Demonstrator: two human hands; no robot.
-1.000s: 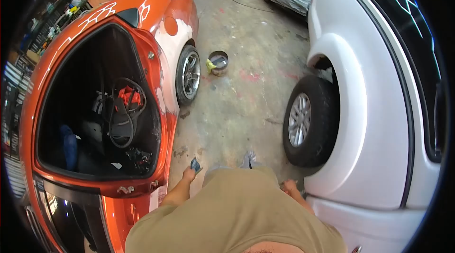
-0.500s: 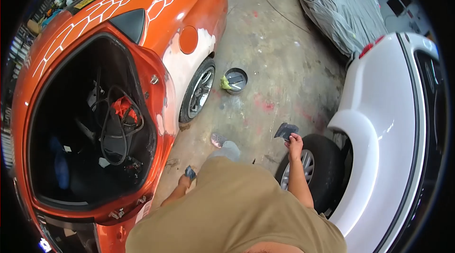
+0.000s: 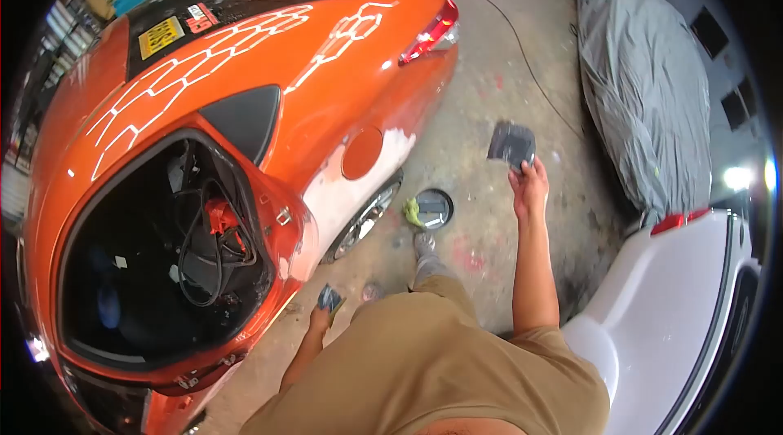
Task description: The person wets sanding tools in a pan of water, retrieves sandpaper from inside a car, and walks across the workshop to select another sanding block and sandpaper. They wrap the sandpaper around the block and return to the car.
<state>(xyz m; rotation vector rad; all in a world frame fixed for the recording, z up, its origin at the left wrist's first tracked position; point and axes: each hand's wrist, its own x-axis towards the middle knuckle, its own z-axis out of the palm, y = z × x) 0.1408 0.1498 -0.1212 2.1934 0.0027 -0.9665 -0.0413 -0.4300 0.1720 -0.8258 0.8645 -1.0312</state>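
In the head view, my right hand (image 3: 530, 189) is raised over the floor, pinching a dark, thin sheet that looks like sandpaper (image 3: 511, 144) by its lower edge. Low beside the orange car (image 3: 236, 68), my left hand (image 3: 320, 319) grips a smaller dark piece, apparently folded sandpaper (image 3: 329, 299), with a yellowish edge showing. A pale, sanded-looking patch (image 3: 326, 194) covers the car's rear side panel around the fuel flap (image 3: 361, 153). Neither hand touches the car.
A black tub (image 3: 450, 203) with a green cloth (image 3: 412, 212) and dark items stands by the car's rear wheel (image 3: 367, 223). At right are a white vehicle (image 3: 677, 304) and a grey-covered car (image 3: 644, 84). A cable (image 3: 522, 48) crosses the concrete floor.
My right hand has lifted the sheet up and forward, away from the white vehicle's wheel. My view has shifted and a foot has stepped toward the tub. The left hand keeps its piece.
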